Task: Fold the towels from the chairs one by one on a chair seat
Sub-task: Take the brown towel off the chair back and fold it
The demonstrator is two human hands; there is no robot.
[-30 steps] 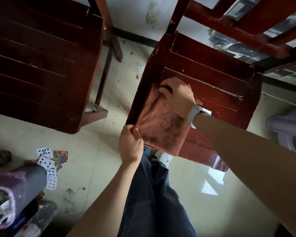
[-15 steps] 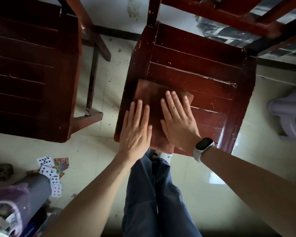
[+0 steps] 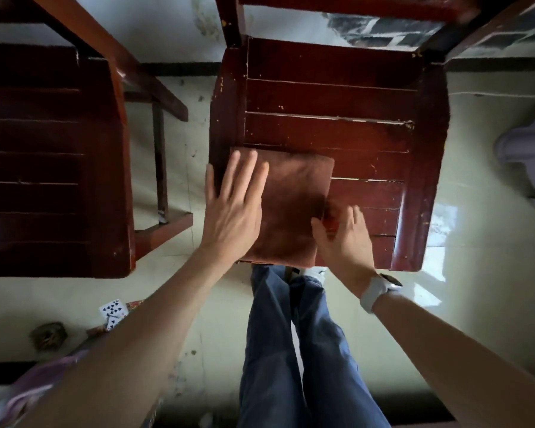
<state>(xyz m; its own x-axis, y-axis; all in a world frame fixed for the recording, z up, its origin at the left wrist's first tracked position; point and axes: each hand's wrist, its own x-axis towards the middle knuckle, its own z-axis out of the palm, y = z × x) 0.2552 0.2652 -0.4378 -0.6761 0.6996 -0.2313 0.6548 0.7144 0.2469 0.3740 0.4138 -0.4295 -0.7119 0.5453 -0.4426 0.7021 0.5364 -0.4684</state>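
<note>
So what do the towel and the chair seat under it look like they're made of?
Towel: soft brown cloth, likely microfibre or terry, with a matte, fuzzy nap. Chair seat: slatted wood under glossy red-brown varnish, with pale chips along the edges.

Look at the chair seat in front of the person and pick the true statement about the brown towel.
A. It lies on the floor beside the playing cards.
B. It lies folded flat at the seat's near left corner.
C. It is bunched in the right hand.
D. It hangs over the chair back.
B: the brown towel lies as a flat rectangle on the seat, with the left hand at its left edge.
</note>
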